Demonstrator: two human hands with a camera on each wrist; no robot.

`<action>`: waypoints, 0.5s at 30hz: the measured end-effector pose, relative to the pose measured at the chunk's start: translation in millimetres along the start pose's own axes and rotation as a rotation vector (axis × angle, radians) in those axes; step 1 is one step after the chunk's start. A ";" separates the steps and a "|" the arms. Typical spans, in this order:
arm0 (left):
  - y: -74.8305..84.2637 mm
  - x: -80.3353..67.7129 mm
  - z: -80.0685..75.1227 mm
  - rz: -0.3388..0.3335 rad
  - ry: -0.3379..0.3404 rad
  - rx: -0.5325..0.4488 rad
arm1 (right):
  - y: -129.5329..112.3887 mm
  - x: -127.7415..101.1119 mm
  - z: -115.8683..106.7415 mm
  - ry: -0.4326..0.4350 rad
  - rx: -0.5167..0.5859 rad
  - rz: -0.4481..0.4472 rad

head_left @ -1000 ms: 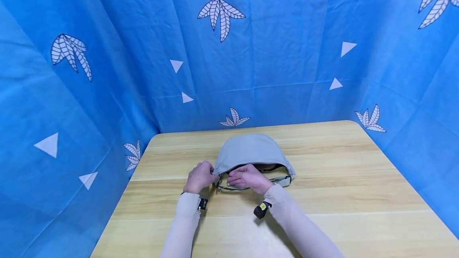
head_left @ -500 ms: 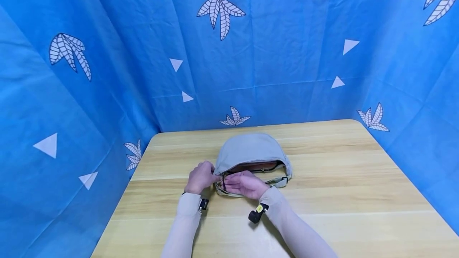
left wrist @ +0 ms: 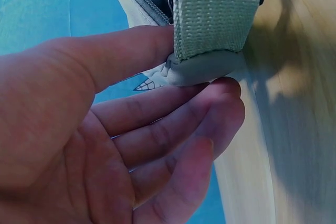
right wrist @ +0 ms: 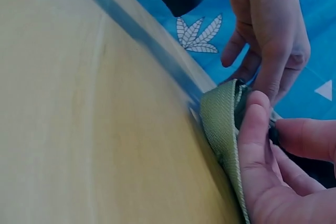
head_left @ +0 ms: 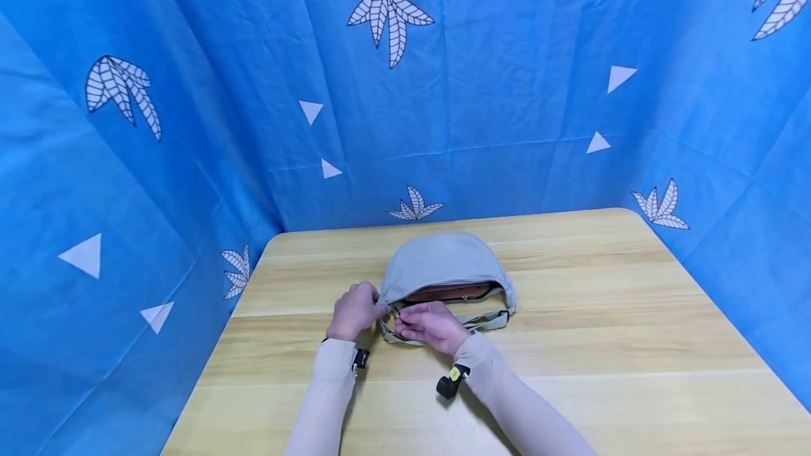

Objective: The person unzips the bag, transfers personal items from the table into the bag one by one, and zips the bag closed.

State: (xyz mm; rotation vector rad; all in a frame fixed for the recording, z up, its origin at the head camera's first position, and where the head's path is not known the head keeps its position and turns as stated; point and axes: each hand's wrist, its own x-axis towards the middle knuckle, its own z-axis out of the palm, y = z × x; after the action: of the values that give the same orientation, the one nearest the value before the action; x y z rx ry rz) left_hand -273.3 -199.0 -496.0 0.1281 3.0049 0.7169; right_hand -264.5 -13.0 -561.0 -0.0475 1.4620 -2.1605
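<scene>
A grey shoulder bag [head_left: 443,259] lies on the table, its zipped opening toward me and gaping, with a reddish-brown lining showing. My left hand [head_left: 355,312] grips the bag's left end. In the left wrist view, the thumb [left wrist: 131,51] presses beside the green webbing strap [left wrist: 215,19], and the fingers curl under the end. My right hand [head_left: 434,326] is at the left end of the opening. Its thumb and forefinger pinch a small dark zipper pull [right wrist: 273,132], mostly hidden between them. The green strap [right wrist: 220,124] runs along the right fingers.
The wooden table [head_left: 602,329] extends on both sides of the bag. Blue patterned curtains [head_left: 507,90] hang behind the table and along its sides. A black wrist camera [head_left: 448,382] is strapped below the right hand.
The right hand has moved left along the opening, and its spread fingers have closed on the dark zipper pull. The opening gapes wider. The left hand keeps its hold on the bag's end.
</scene>
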 end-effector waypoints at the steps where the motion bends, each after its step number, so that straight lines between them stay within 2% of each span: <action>1: -0.2 0.2 -0.1 0.000 0.000 0.000 | 0.1 -0.4 0.7 0.006 -0.004 -0.008; 9: -2.9 1.6 0.3 -0.007 -0.007 0.008 | 2.2 -1.0 3.2 0.064 0.023 -0.034; 15: -4.4 1.9 -0.5 0.003 0.009 0.003 | 2.6 -0.2 4.2 0.076 0.038 -0.045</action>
State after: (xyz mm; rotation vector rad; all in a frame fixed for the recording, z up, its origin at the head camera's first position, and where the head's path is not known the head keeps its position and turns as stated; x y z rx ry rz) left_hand -275.5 -203.0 -497.7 0.1292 3.0153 0.7150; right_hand -262.0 -17.2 -561.5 0.0151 1.4743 -2.2480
